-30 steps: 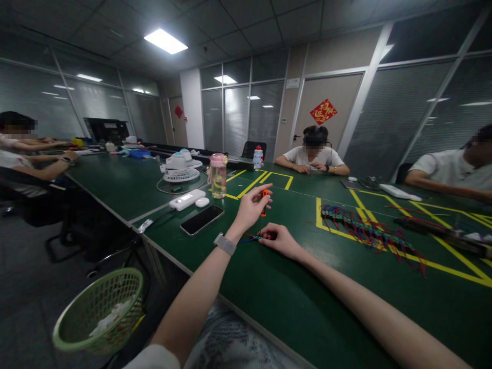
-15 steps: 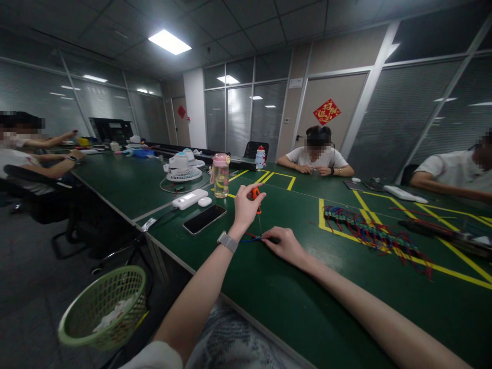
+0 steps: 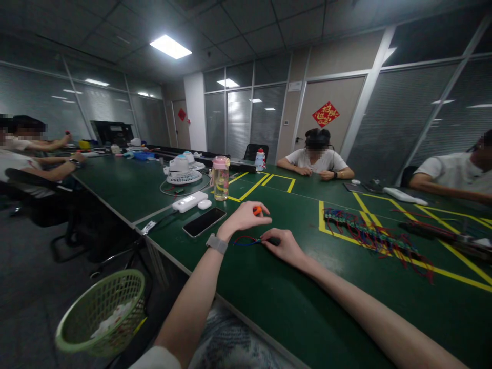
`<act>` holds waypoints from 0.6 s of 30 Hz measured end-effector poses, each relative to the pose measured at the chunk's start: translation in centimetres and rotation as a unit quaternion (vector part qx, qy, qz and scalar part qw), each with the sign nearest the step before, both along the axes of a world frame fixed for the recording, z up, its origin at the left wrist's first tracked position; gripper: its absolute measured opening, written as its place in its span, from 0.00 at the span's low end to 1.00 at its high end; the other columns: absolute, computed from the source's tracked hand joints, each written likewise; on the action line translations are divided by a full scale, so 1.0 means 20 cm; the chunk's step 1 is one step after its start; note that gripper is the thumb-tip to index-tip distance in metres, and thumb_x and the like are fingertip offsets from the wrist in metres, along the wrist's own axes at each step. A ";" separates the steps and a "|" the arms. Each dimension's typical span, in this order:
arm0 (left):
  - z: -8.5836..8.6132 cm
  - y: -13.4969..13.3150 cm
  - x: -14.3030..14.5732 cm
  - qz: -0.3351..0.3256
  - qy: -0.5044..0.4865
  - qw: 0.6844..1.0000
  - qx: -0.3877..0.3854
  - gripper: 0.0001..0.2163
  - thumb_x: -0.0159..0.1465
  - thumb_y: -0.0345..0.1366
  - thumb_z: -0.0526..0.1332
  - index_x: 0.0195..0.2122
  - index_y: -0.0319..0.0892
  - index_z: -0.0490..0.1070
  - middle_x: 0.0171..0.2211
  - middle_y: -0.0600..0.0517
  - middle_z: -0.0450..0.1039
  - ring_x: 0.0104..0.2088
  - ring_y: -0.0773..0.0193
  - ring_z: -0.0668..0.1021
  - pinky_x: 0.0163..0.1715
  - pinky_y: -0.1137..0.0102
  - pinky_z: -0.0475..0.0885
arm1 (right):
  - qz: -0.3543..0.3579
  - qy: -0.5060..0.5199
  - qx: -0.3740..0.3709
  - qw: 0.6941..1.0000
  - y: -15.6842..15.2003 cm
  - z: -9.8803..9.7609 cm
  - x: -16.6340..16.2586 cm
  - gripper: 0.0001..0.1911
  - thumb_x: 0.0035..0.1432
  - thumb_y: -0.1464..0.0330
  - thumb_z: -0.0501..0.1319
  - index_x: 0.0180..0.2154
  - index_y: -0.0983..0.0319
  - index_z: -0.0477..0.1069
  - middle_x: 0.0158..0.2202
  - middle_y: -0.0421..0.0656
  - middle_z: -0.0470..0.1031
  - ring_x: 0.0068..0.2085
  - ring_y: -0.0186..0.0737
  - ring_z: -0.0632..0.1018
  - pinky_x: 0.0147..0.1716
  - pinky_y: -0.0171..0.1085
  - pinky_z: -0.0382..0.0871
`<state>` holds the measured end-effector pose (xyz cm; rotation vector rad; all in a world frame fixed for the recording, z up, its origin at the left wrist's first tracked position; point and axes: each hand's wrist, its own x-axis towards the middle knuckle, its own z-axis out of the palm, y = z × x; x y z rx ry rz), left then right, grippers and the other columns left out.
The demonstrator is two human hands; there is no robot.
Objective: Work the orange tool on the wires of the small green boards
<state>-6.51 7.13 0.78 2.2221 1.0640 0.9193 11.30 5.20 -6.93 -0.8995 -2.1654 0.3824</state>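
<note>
My left hand (image 3: 244, 218), with a grey watch on the wrist, is closed around a small orange tool (image 3: 257, 210) just above the green table (image 3: 269, 292). My right hand (image 3: 283, 245) rests on the table with its fingers pinched on the end of a small bundle of red and blue wires (image 3: 246, 240) that lies between the two hands. A dark piece shows at my right fingertips; I cannot make out what it is.
A black phone (image 3: 204, 221), a white power strip (image 3: 189, 201), a pink-capped bottle (image 3: 220, 179) and a small fan (image 3: 180, 171) stand left of my hands. A pile of coloured wires (image 3: 365, 233) lies to the right inside yellow tape. A green basket (image 3: 102, 312) stands on the floor. Other people sit around the table.
My left hand has dropped from a raised position down close to the table, still holding the orange tool. My right hand stays on the wire bundle.
</note>
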 end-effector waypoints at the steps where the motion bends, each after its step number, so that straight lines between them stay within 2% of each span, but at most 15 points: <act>1: -0.01 0.00 -0.01 -0.009 0.078 0.997 -0.028 0.18 0.48 0.45 0.66 0.36 0.40 0.75 0.25 0.55 0.69 0.25 0.70 0.70 0.24 0.76 0.63 | -0.007 -0.004 -0.004 1.000 0.00 0.01 0.00 0.06 0.51 0.73 0.59 0.30 0.62 0.75 0.32 0.43 0.78 0.34 0.38 0.77 0.37 0.36 0.69; 3: -0.06 0.01 -0.02 -0.015 0.182 0.982 -0.040 0.18 0.43 0.43 0.69 0.35 0.41 0.75 0.29 0.54 0.72 0.27 0.68 0.71 0.25 0.75 0.63 | -0.022 -0.012 -0.015 1.000 0.00 0.02 0.01 0.06 0.51 0.73 0.59 0.29 0.62 0.75 0.30 0.43 0.78 0.33 0.38 0.77 0.36 0.36 0.69; 6: -0.12 0.02 0.00 -0.016 0.267 0.963 -0.039 0.13 0.45 0.38 0.66 0.33 0.42 0.75 0.30 0.52 0.73 0.30 0.65 0.73 0.26 0.74 0.64 | -0.033 -0.011 -0.032 0.999 0.00 0.03 0.02 0.06 0.51 0.72 0.59 0.30 0.62 0.76 0.30 0.43 0.78 0.32 0.38 0.77 0.35 0.36 0.69; 10: -0.15 0.02 0.03 0.026 0.284 0.958 -0.025 0.10 0.48 0.36 0.63 0.32 0.43 0.75 0.32 0.51 0.75 0.30 0.64 0.75 0.27 0.73 0.65 | -0.027 -0.017 -0.033 0.999 0.00 0.03 0.05 0.07 0.52 0.72 0.59 0.31 0.62 0.76 0.31 0.43 0.78 0.33 0.38 0.77 0.36 0.37 0.69; 18: -0.14 0.00 0.04 0.036 0.301 0.953 0.016 0.12 0.48 0.38 0.64 0.35 0.44 0.75 0.36 0.48 0.75 0.36 0.58 0.76 0.31 0.70 0.68 | -0.053 -0.060 -0.062 0.995 0.04 0.09 0.02 0.05 0.48 0.74 0.61 0.23 0.63 0.74 0.26 0.42 0.76 0.28 0.37 0.75 0.30 0.34 0.67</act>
